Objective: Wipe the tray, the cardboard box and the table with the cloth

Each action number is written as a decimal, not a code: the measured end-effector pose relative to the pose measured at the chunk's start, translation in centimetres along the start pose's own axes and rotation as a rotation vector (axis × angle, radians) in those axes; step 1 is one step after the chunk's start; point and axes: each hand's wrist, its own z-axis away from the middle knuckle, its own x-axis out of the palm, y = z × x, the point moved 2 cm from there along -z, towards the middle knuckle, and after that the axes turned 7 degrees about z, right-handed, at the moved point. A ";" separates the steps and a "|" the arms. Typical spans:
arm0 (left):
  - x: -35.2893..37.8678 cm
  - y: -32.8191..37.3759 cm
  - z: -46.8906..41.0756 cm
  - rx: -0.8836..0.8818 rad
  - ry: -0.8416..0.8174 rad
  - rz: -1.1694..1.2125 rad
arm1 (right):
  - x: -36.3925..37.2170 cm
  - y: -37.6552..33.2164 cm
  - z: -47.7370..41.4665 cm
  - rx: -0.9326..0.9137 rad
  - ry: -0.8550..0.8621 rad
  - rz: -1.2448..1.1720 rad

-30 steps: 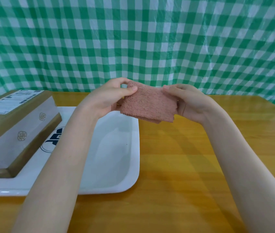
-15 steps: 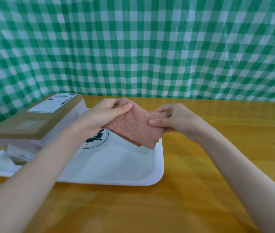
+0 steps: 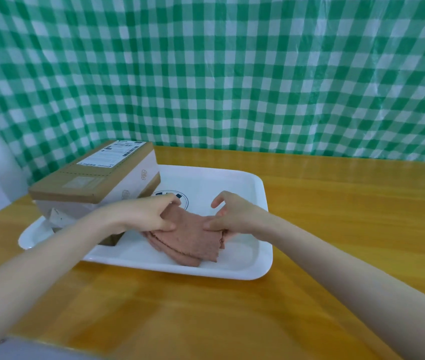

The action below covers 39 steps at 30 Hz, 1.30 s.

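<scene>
A folded pink cloth lies low over the middle of the white tray. My left hand pinches the cloth's left edge between thumb and fingers. My right hand pinches its right edge with thumb and lower fingers, while the index finger sticks out free. The cardboard box, brown with white sides and a shipping label, rests tilted on the tray's left part. The tray stands on the wooden table.
A green and white checked sheet hangs behind the table's far edge. A dark round logo shows on the tray floor beyond my hands. The table's near edge runs at the bottom left.
Both hands brought the cloth down from mid-air onto the tray. The view has pulled back and turned left, so the whole tray and box show.
</scene>
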 end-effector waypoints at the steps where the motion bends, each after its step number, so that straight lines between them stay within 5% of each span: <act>1: 0.3 -0.1 0.0 -0.013 -0.021 -0.025 | 0.3 0.0 -0.2 -0.019 0.037 0.088; 9: 0.8 -0.3 -0.8 -0.025 0.011 -0.502 | 1.1 -0.4 -0.5 -0.190 0.205 0.436; 15: 0.2 -0.9 0.0 0.165 -0.002 -0.488 | 1.5 -0.7 0.7 -0.296 0.261 0.638; 22: 0.5 -2.0 0.9 0.235 -0.126 -0.625 | 3.1 -0.2 2.0 -0.363 -0.022 0.829; 30: 0.5 -1.3 -0.4 0.060 -0.303 -0.811 | 3.3 0.2 1.1 -0.372 -0.054 0.986; 35: 0.1 2.5 -2.5 0.113 -0.158 -0.697 | 2.8 1.2 1.3 -0.357 -0.061 0.923; 39: 0.6 5.7 -4.9 0.252 0.136 -0.687 | -0.4 2.6 0.9 -0.236 0.138 0.865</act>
